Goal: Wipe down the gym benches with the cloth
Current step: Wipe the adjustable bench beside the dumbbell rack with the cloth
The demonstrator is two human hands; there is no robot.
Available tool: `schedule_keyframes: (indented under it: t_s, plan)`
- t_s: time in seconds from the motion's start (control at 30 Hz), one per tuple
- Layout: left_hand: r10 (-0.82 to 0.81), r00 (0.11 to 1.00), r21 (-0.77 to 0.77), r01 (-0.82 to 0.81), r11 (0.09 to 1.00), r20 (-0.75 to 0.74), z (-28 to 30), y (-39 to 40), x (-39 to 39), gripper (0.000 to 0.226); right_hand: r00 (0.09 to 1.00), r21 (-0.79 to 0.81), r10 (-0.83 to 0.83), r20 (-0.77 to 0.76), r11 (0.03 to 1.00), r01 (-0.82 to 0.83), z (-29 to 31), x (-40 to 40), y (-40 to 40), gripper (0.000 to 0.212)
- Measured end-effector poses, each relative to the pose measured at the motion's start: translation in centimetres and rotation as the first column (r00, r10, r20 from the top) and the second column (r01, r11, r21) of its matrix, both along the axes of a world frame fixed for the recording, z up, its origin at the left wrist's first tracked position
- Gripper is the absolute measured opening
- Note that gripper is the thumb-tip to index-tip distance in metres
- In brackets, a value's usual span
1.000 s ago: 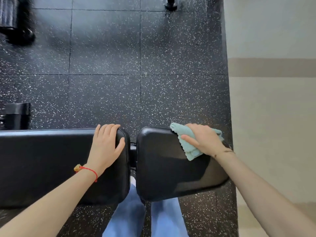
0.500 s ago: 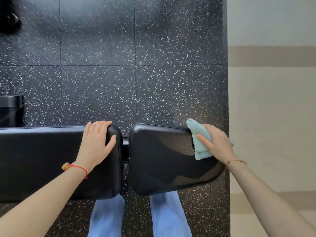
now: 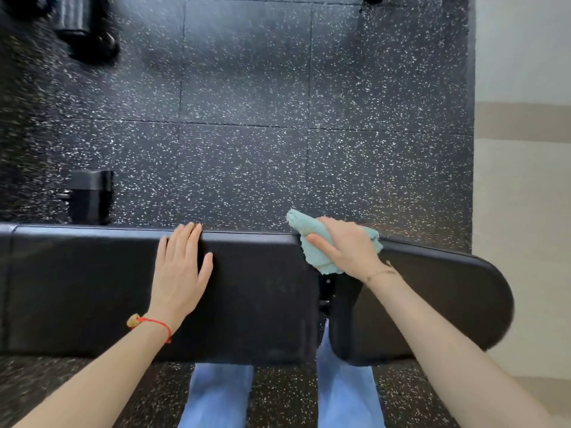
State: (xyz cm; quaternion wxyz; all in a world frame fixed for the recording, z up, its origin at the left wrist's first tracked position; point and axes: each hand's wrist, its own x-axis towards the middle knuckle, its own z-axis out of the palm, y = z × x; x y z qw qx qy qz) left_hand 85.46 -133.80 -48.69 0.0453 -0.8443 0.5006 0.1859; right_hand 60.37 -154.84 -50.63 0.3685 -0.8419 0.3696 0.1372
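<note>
A black padded gym bench lies across the lower view in two parts: a long pad (image 3: 92, 288) on the left and a shorter rounded pad (image 3: 448, 298) on the right, with a narrow gap between them. My left hand (image 3: 180, 273) rests flat on the long pad, fingers spread over its far edge. My right hand (image 3: 346, 248) presses a crumpled teal cloth (image 3: 312, 242) onto the far edge at the gap between the pads. The hand covers part of the cloth.
The floor (image 3: 247, 149) is black speckled rubber tile. A black bench foot (image 3: 91, 196) stands behind the long pad. Dark gym equipment (image 3: 83, 29) sits at the top left. A pale wall (image 3: 522, 180) borders the right side. My legs in blue trousers (image 3: 216, 396) stand below the bench.
My right hand has slid the cloth leftward from the short pad's right end to the gap between the pads. My left hand now lies further left of the gap on the long pad.
</note>
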Motion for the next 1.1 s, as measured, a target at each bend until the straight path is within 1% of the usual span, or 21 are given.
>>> schedule_keyframes:
  t_s: [0.03,0.07,0.17,0.2,0.3,0.37,0.43,0.53,0.6,0.67,0.73,0.87,0.93,1.0,1.1]
  plan:
    - [0.011,1.0,0.018,-0.011,1.0,0.019,0.0,1.2,1.5,0.063,1.0,0.037,0.015,0.009,0.999,-0.015,-0.1,2.1,1.2,0.052]
    - [0.035,0.999,0.027,-0.036,0.999,0.035,0.0,2.4,3.1,0.064,0.999,0.036,0.035,0.008,0.999,-0.035,-0.1,4.0,2.4,0.052]
    - [0.163,0.984,0.04,-0.166,0.985,0.069,-0.1,5.9,7.8,0.068,0.991,-0.106,0.125,-0.05,0.986,-0.13,-0.3,10.1,5.4,0.054]
    - [0.198,0.977,0.042,-0.202,0.979,0.077,-0.2,7.0,9.3,0.069,0.985,-0.122,0.161,-0.065,0.978,-0.168,-0.4,12.6,6.4,0.055]
    - [0.296,0.95,0.053,-0.302,0.952,0.101,-0.4,10.0,13.1,0.072,0.961,-0.116,0.269,-0.06,0.955,-0.274,-0.6,21.6,10.5,0.057]
    - [0.366,0.925,0.066,-0.374,0.925,0.105,-0.8,11.6,14.9,0.074,0.957,-0.111,0.287,-0.048,0.95,-0.291,-0.6,25.9,12.8,0.057]
    - [0.419,0.903,0.076,-0.426,0.901,0.092,-1.1,12.7,15.9,0.075,0.958,-0.107,0.284,-0.023,0.953,-0.285,-0.4,25.7,13.1,0.058]
    - [0.418,0.906,0.094,-0.423,0.901,0.07,-1.3,13.5,16.1,0.076,0.972,-0.119,0.233,-0.003,0.965,-0.232,0.3,19.6,10.9,0.062]
    - [0.422,0.905,0.091,-0.425,0.9,0.057,-1.3,13.3,16.0,0.076,0.984,-0.155,0.164,-0.064,0.973,-0.172,1.1,15.5,9.1,0.064]
    - [0.442,0.896,0.083,-0.444,0.892,0.04,-1.4,13.2,15.9,0.076,0.98,-0.169,0.141,-0.142,0.972,-0.164,1.4,14.3,8.2,0.068]
    - [0.435,0.899,0.08,-0.437,0.896,0.038,-1.4,13.3,15.9,0.075,0.969,-0.192,0.166,-0.184,0.961,-0.201,0.9,16.7,8.9,0.067]
    - [0.42,0.906,0.073,-0.423,0.903,0.045,-1.8,13.8,16.0,0.075,0.945,-0.15,0.317,-0.085,0.933,-0.327,-0.7,27.1,13.8,0.066]
    - [0.393,0.917,0.068,-0.397,0.915,0.069,-2.0,13.7,16.1,0.076,0.933,-0.115,0.354,-0.057,0.926,-0.359,-0.9,31.2,15.1,0.066]
    - [0.398,0.915,0.074,-0.402,0.913,0.062,-1.7,13.7,16.3,0.077,0.928,-0.075,0.371,-0.032,0.925,-0.372,-0.6,31.5,14.9,0.067]
    - [0.392,0.919,0.06,-0.394,0.917,0.045,-1.3,14.0,16.5,0.076,0.939,-0.053,0.343,-0.03,0.938,-0.344,-0.1,25.9,12.3,0.066]
